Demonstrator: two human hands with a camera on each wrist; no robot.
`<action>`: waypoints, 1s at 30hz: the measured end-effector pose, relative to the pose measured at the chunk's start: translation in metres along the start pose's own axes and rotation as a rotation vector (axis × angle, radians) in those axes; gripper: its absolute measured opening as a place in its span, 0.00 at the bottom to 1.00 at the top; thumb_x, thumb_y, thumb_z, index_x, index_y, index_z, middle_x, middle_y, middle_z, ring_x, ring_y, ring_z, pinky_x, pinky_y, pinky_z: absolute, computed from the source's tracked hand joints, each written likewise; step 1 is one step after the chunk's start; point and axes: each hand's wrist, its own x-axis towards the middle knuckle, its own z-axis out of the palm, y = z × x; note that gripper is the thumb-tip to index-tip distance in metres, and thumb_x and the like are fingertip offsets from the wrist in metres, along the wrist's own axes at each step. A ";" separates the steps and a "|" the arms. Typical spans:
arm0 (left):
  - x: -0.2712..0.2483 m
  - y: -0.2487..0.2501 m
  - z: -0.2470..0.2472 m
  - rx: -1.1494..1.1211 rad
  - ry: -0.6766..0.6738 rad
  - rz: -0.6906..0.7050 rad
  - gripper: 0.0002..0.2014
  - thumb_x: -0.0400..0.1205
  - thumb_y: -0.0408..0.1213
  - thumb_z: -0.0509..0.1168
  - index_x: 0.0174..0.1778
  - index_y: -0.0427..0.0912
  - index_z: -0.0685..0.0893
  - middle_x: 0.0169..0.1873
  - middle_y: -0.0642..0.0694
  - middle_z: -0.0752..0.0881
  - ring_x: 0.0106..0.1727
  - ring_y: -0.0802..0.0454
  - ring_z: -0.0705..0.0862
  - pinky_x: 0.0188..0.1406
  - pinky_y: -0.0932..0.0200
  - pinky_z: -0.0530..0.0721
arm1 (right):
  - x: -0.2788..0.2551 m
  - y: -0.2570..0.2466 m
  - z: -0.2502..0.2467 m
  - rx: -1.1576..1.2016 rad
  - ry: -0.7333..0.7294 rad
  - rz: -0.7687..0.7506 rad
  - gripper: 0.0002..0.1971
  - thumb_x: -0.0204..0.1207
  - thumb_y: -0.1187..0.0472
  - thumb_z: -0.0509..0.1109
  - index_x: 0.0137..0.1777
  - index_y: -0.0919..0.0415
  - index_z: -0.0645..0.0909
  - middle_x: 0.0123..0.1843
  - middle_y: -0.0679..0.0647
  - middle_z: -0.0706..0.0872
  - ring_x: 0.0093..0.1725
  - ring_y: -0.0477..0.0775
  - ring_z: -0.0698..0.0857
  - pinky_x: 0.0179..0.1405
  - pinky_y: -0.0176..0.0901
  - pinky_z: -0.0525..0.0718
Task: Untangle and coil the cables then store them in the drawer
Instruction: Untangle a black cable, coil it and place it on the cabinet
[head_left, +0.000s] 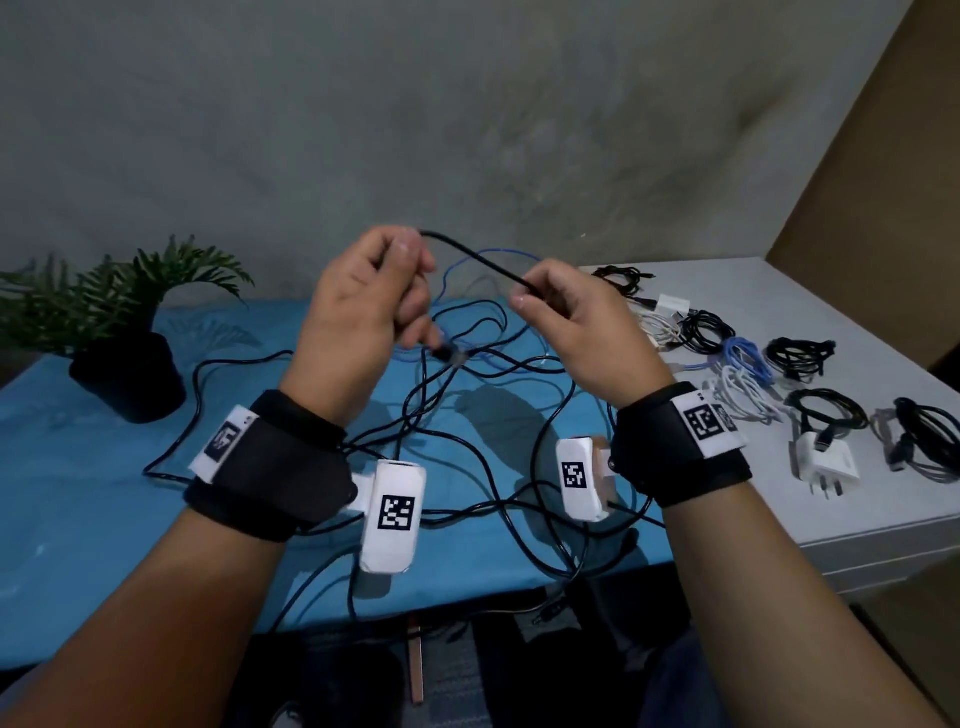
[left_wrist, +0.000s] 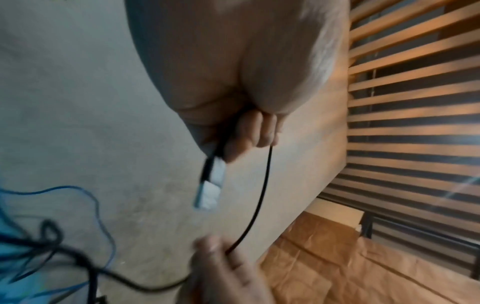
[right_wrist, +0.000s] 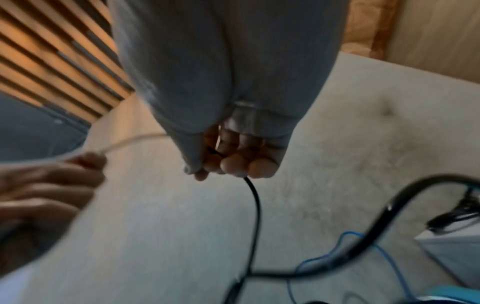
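Note:
Both hands are raised above the blue table (head_left: 78, 467). My left hand (head_left: 374, 296) grips a black cable (head_left: 478, 260) near its end, and the silver USB plug (left_wrist: 211, 185) hangs out below the curled fingers. The cable runs rightward to my right hand (head_left: 561, 306), whose fingers (right_wrist: 244, 162) are curled round it. From there the black cable (right_wrist: 255, 216) drops to a tangle of black and blue cables (head_left: 467, 415) lying on the table. A thin blue cable (head_left: 498, 254) loops up behind the hands.
A potted fern (head_left: 124, 332) stands at the table's back left. A white cabinet top (head_left: 857, 509) on the right holds several coiled cables (head_left: 800, 356) and a white charger (head_left: 826, 462). A cable end dangles over the table's front edge (head_left: 550, 610).

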 end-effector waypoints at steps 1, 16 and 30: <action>0.001 0.006 -0.003 -0.044 0.018 0.000 0.14 0.94 0.41 0.52 0.44 0.45 0.76 0.22 0.53 0.65 0.21 0.55 0.62 0.21 0.57 0.69 | 0.000 0.009 0.001 -0.079 0.000 0.034 0.09 0.87 0.55 0.67 0.49 0.59 0.80 0.36 0.44 0.79 0.35 0.41 0.75 0.37 0.36 0.74; 0.017 0.043 -0.087 -0.211 0.360 0.145 0.12 0.94 0.47 0.49 0.53 0.48 0.76 0.26 0.53 0.65 0.20 0.57 0.56 0.17 0.64 0.58 | 0.011 0.033 -0.004 0.375 0.337 0.086 0.06 0.87 0.59 0.68 0.56 0.61 0.83 0.59 0.68 0.87 0.56 0.49 0.87 0.57 0.36 0.82; -0.013 -0.024 -0.001 0.412 -0.199 -0.128 0.12 0.87 0.43 0.69 0.65 0.62 0.84 0.25 0.45 0.86 0.25 0.49 0.75 0.27 0.54 0.71 | 0.000 -0.035 0.022 0.371 -0.050 -0.119 0.12 0.91 0.67 0.59 0.50 0.73 0.80 0.42 0.67 0.86 0.40 0.49 0.83 0.46 0.37 0.82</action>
